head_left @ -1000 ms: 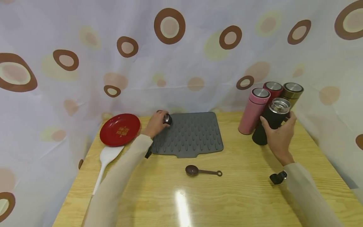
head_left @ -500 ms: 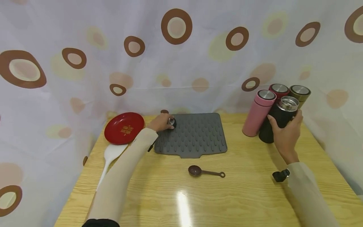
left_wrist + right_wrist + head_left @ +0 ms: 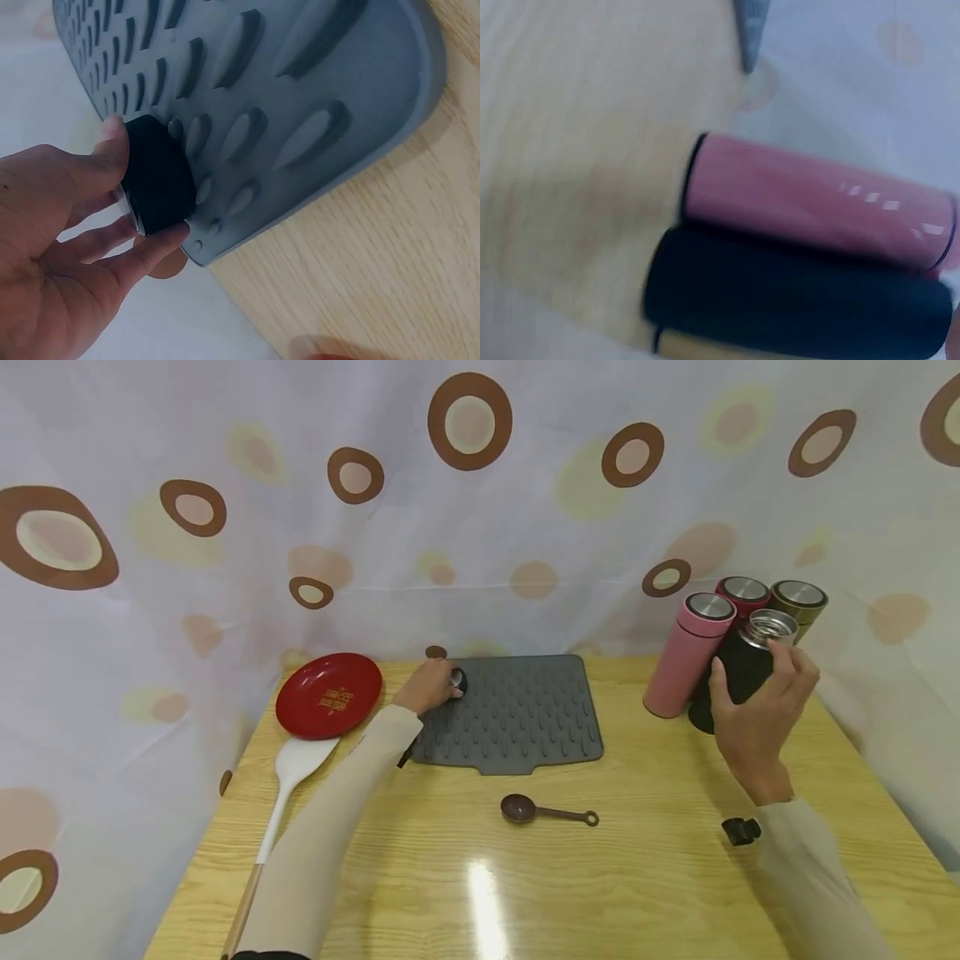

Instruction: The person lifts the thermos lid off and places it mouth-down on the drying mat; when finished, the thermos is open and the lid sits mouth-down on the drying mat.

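Note:
At the mat's back left corner, my left hand (image 3: 429, 683) pinches a black bottle lid (image 3: 157, 176) with a silvery top between thumb and fingers. The lid stands on the ridged grey drying mat (image 3: 517, 710). At the right, a black thermos (image 3: 738, 672) stands upright with its steel mouth uncovered. My right hand (image 3: 761, 718) is beside it, fingers spread near its rim; whether they touch it is unclear. In the right wrist view only a sliver of that hand shows at the edge, and the thermos body is free of fingers.
Pink (image 3: 690, 656), red (image 3: 742, 589) and gold (image 3: 798, 597) thermoses with lids cluster around the black one. A brown measuring spoon (image 3: 519, 808) lies in front of the mat. On the left are a red plate (image 3: 330, 693) and a white spatula (image 3: 298, 764).
My right hand has loosened from around the black thermos and risen slightly toward its rim. My left hand remains at the lid on the mat. The head view has shifted a little.

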`<state>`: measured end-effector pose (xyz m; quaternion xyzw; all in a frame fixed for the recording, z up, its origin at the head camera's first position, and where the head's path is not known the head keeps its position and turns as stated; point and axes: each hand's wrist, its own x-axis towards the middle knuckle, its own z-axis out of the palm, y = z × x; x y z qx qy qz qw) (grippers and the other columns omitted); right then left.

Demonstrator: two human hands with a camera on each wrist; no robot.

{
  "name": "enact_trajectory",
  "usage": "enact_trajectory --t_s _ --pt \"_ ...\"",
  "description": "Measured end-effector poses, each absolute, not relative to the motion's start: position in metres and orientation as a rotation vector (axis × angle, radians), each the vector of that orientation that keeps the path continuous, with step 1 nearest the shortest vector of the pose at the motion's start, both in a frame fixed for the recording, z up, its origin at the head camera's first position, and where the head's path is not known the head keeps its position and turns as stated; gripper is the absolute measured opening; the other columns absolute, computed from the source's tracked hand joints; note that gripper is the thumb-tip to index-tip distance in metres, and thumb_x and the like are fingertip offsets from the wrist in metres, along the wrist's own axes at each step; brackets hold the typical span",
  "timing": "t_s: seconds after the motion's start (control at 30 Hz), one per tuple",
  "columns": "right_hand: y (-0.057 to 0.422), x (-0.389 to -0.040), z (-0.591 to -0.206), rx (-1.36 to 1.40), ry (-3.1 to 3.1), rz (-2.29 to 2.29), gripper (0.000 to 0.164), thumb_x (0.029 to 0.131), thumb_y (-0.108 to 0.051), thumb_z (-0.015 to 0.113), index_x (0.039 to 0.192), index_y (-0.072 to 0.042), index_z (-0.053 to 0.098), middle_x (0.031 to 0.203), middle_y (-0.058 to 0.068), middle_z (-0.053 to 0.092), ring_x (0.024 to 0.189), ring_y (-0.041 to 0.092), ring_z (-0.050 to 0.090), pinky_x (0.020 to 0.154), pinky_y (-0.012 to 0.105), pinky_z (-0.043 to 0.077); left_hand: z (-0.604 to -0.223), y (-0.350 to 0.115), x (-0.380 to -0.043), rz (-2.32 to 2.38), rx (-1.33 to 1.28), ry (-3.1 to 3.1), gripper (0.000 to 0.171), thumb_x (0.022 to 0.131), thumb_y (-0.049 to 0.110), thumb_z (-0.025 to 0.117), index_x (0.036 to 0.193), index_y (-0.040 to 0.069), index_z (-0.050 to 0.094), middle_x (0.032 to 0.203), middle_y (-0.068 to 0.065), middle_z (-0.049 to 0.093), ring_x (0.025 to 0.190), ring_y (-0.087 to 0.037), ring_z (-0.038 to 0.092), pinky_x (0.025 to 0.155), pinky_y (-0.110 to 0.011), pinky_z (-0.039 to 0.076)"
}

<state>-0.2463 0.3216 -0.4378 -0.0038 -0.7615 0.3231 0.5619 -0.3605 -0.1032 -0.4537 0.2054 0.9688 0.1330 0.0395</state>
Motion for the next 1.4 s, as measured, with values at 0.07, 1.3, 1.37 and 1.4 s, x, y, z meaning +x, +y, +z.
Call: enact_trajectory --t_s 0.07,1.3,1.37,1.4 --pt "0.313 -0.249 -0.431 0.069 -1.794 0.804 0.060 0.084 -0.016 0.076 0.134 0.001 0.047 0.130 0.025 0.044 0.125 0.032 0.042 0.111 0.044 0.036 -0.453 -0.104 -0.360 0.402 0.620 2.965 0.042 0.089 0.019 0.073 0.126 0.001 0.063 0.112 -0.015 0.069 0.095 -0.027 0.067 0.087 -0.041 0.054" --pt "0.278 -0.296 -0.453 -0.213 -2.130 1.136 0.091 0.083 -0.033 0.078 0.153 -0.017 0.022 0.144 0.020 0.046 0.130 0.038 0.051 0.112 0.053 0.038 -0.454 -0.106 -0.362 0.427 0.633 2.931 0.046 0.090 0.021 0.072 0.131 0.002 0.060 0.119 -0.016 0.067 0.103 -0.029 0.065 0.092 -0.042 0.052" --pt "0.276 -0.296 -0.455 -0.232 -2.147 1.160 0.088 0.082 -0.034 0.078 0.151 -0.013 0.027 0.140 0.021 0.048 0.128 0.038 0.051 0.110 0.054 0.038 -0.455 -0.108 -0.364 0.452 0.635 2.922 0.048 0.091 0.022 0.071 0.133 0.002 0.059 0.121 -0.016 0.066 0.104 -0.028 0.065 0.093 -0.042 0.052" --pt "0.276 -0.297 -0.457 -0.227 -2.148 1.171 0.087 0.082 -0.033 0.079 0.150 -0.012 0.029 0.139 0.021 0.049 0.128 0.037 0.051 0.110 0.054 0.039 -0.455 -0.109 -0.364 0.463 0.635 2.917 0.050 0.091 0.022 0.071 0.134 0.002 0.057 0.123 -0.016 0.065 0.106 -0.029 0.064 0.094 -0.042 0.051"
